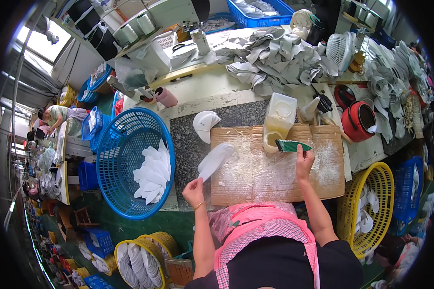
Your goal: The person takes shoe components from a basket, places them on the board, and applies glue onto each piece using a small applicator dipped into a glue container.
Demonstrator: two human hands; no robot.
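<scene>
My left hand pinches the near end of a white insole-shaped piece, raised over the left edge of a glue-smeared cardboard sheet. A green brush or scraper is gripped in my right hand. Its tip is at the cut opening of a translucent plastic jug, which lies on its side across the far edge of the cardboard with yellowish paste inside. Beyond the insole piece, a small stack of white curved pieces rests on the dark speckled tabletop.
A blue basket with white insole pieces stands at the left. Grey-white cut pieces heap along the back. Scissors and a red pot are to the right, above a yellow basket. A pink spool stands back left.
</scene>
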